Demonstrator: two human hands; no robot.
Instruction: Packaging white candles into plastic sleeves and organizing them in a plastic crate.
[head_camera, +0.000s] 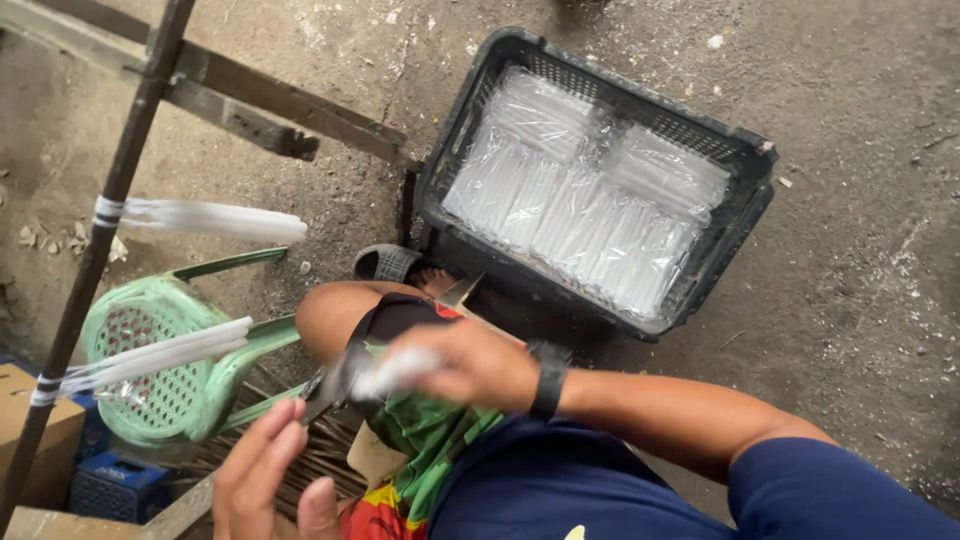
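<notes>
The black crate (745, 190) holds clear packs of white candles (580, 190). The right hand (470, 365) pinches a blurred candle (395, 372); the left hand (270, 480) is spread open.

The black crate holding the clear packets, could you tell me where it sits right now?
In the head view, the black crate sits on the concrete floor at upper right, just beyond the person's knee and right hand.

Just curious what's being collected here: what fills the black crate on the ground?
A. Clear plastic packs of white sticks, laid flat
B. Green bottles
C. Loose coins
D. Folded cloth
A: the black crate holds clear plastic packs of white sticks, lying flat side by side and filling its floor.
</notes>
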